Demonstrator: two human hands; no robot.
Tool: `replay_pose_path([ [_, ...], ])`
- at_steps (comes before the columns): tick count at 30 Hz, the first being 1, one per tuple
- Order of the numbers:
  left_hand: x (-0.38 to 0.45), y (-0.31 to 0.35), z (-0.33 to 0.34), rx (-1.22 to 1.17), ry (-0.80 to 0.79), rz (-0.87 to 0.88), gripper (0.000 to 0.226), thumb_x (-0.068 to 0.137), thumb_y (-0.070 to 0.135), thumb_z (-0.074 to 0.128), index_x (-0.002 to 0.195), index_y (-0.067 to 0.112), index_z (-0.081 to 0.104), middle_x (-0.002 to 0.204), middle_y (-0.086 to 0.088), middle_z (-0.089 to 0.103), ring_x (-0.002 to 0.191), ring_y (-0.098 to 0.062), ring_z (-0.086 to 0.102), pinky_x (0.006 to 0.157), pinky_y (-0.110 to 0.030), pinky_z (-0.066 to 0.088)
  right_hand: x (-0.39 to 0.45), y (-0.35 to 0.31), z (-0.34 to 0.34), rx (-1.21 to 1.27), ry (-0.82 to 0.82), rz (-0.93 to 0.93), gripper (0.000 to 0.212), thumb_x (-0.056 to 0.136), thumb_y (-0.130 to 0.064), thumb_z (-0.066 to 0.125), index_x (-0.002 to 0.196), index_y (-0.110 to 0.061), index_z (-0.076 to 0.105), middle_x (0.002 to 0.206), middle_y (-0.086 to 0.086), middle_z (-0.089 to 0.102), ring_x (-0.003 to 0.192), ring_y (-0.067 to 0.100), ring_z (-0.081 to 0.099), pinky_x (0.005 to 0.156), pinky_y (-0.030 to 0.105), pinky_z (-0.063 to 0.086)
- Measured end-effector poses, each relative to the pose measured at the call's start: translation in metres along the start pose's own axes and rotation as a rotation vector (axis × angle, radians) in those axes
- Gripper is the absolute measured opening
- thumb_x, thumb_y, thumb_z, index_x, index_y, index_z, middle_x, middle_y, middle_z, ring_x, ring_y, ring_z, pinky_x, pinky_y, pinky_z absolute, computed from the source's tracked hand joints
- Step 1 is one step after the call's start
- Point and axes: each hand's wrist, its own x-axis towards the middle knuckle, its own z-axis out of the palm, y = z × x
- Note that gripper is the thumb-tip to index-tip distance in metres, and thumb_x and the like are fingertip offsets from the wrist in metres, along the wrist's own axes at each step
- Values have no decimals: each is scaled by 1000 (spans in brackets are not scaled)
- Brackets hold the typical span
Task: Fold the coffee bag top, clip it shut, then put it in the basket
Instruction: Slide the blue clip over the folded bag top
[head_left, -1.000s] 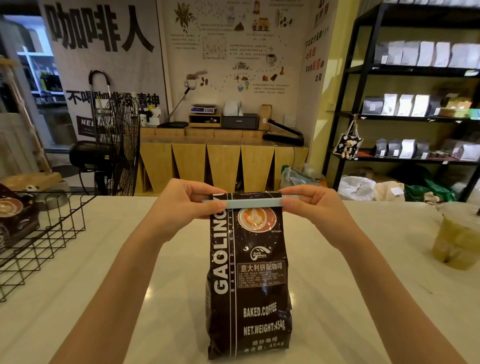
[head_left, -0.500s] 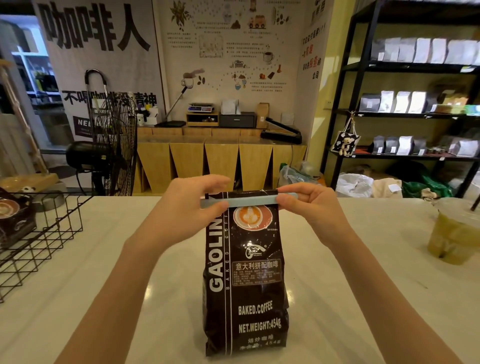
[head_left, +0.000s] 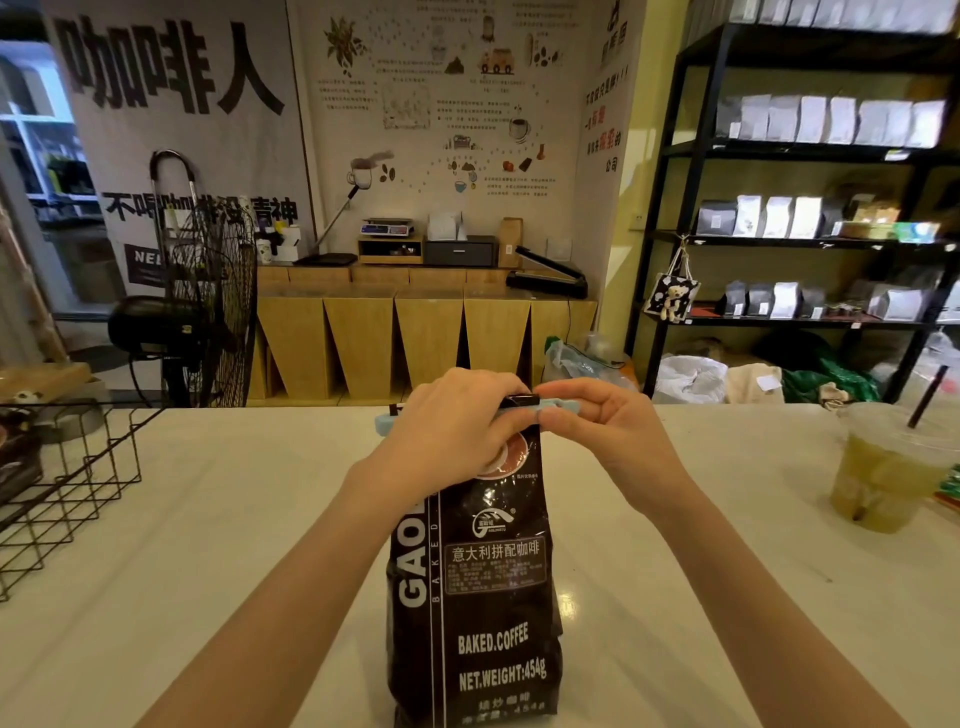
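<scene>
Two hands, left hand (head_left: 457, 426) and right hand (head_left: 597, 431), pinching pale blue clip (head_left: 545, 406) across folded top of upright coffee bag (head_left: 483, 587), standing on tabletop (head_left: 208, 545), wire basket (head_left: 67, 478) at left.

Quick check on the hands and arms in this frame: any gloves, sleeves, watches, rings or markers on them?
Nothing worn that the view shows. The left hand and right hand are bare, no gloves, and no rings show on the visible fingers. Both forearms are bare down to the bottom edge of the frame: no sleeve cuffs, watch, bracelet, tape or tracking markers. Anything above the elbows is out of view.
</scene>
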Motion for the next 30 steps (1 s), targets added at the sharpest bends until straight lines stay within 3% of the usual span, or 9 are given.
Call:
replay_pose_path([
  [7, -4, 4, 4, -27, 87, 20, 31, 89, 38, 46, 114, 24, 56, 103, 4, 67, 92, -13, 59, 77, -32, 48, -9, -1, -5, 52, -36, 41, 31, 73, -23, 64, 103, -15, 68, 89, -2, 75, 93, 16, 68, 85, 24, 53],
  [11, -4, 5, 8, -33, 108, 9, 30, 89, 37, 46, 113, 25, 57, 103, 4, 67, 92, -12, 57, 74, -26, 42, -14, 2, 4, 7, 41, -37, 18, 81, -14, 60, 95, -21, 70, 82, -13, 75, 87, 4, 67, 74, 16, 51],
  [14, -7, 6, 10, -47, 139, -1, 30, 89, 36, 47, 113, 25, 58, 105, 3, 67, 94, -13, 57, 77, -29, 44, -17, 4, 9, -46, 133, -101, 20, 83, -10, 60, 91, -25, 70, 79, -20, 74, 85, 0, 67, 71, 13, 50],
  [20, -7, 5, 17, -12, 200, 50, 29, 90, 34, 46, 113, 22, 59, 104, 0, 68, 93, -16, 59, 77, -29, 43, -21, 11, 15, -136, 239, -167, 20, 83, -16, 61, 101, -17, 70, 86, -11, 74, 91, 8, 67, 76, 18, 52],
  [24, -10, 0, 17, -25, 219, 100, 31, 90, 35, 46, 116, 21, 57, 106, -1, 68, 95, -16, 60, 82, -31, 44, -19, 6, 15, -71, 178, -113, 19, 84, -12, 59, 96, -20, 70, 81, -16, 74, 89, 5, 68, 75, 15, 51],
  [28, -17, -14, 19, 160, 336, 77, 61, 81, 54, 43, 130, 19, 42, 131, -3, 55, 121, -20, 49, 106, -38, 27, -15, 8, 13, 73, 159, 36, 18, 82, -17, 60, 97, -16, 71, 91, -1, 74, 93, 9, 66, 81, 20, 52],
  [30, -27, -23, 18, 2, 385, -88, 81, 73, 60, 52, 138, 20, 26, 145, -3, 38, 133, -18, 33, 110, -38, 20, -15, 11, 14, 155, 151, 106, 21, 76, -25, 61, 94, -18, 70, 90, 2, 74, 92, 15, 67, 82, 24, 54],
])
